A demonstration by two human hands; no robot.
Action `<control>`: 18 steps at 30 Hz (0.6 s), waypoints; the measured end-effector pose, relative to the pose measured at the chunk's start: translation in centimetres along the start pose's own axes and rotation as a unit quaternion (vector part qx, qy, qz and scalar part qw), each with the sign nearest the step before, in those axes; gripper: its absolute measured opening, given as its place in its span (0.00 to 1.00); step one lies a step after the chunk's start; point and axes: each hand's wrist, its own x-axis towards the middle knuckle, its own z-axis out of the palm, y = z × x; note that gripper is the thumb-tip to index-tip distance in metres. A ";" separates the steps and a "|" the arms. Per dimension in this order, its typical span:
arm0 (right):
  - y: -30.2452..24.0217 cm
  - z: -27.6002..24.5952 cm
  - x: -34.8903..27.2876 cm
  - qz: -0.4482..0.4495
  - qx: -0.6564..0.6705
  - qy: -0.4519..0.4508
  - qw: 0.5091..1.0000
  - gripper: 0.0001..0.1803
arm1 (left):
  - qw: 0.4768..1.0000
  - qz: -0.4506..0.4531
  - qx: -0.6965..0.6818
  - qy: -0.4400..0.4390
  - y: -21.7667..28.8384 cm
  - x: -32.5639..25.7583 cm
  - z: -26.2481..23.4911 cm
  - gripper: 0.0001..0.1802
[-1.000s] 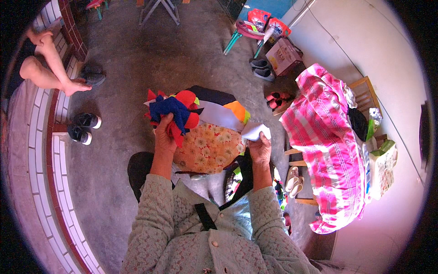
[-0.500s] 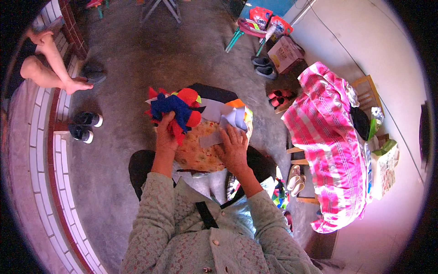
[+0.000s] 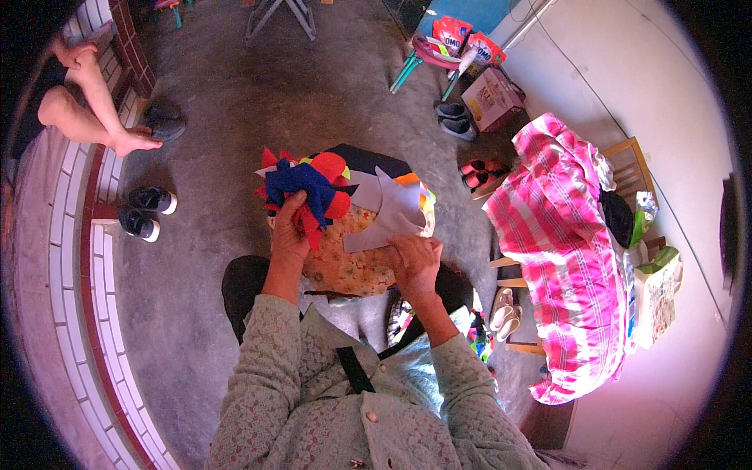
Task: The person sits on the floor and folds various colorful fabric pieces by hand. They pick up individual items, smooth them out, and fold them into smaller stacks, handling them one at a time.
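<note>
My left hand (image 3: 290, 227) is closed around a bunch of cloth scraps. A blue scrap (image 3: 298, 186) lies on top, with red scraps (image 3: 329, 166) and bits of black and yellow-green sticking out around it. My right hand (image 3: 417, 265) pinches the near edge of a flat pale grey cloth piece (image 3: 398, 210) with pointed corners. Under both hands, over my lap, spreads an orange floral cloth (image 3: 345, 270). Another pale grey piece lies flat beside the held one, and a black piece (image 3: 366, 160) lies along the far edge.
At the right a pink plaid cloth (image 3: 548, 258) drapes over wooden furniture. Shoes (image 3: 141, 211) stand on the floor at the left, near another person's bare legs (image 3: 98, 102). A small stool (image 3: 435, 51) and a carton (image 3: 492, 98) are at the far right.
My right hand has drawn back toward me and changed from fingers spread on the grey cloth to pinching its near edge. The grey piece now lies flatter. My left hand stays in place.
</note>
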 end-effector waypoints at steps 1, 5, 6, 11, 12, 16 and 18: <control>-0.2 -0.3 1.1 0.001 0.000 0.025 1.000 0.10 | 1.000 -0.001 0.004 0.001 0.0 0.0 -0.1 0.20; 0.9 1.0 4.0 0.025 -0.076 0.022 0.997 0.15 | 1.000 0.008 0.017 -0.006 0.1 -0.1 0.1 0.21; 1.2 1.6 4.5 0.031 -0.100 0.023 0.994 0.17 | 1.000 0.019 0.021 -0.009 0.3 -0.2 0.2 0.21; 3.5 3.4 3.3 0.170 -0.156 -0.194 0.953 0.41 | 0.999 0.030 0.009 -0.015 0.8 -0.9 0.5 0.23; 3.6 3.5 3.1 0.168 -0.149 -0.186 0.956 0.41 | 0.999 0.038 0.004 -0.023 1.0 -1.0 0.5 0.23; 4.2 3.8 2.5 0.157 -0.101 -0.161 0.969 0.41 | 0.997 0.032 -0.044 -0.047 2.1 -1.8 1.3 0.23; 4.5 3.8 2.3 0.154 -0.066 -0.159 0.973 0.42 | 0.996 0.036 -0.043 -0.075 2.8 -2.7 2.2 0.24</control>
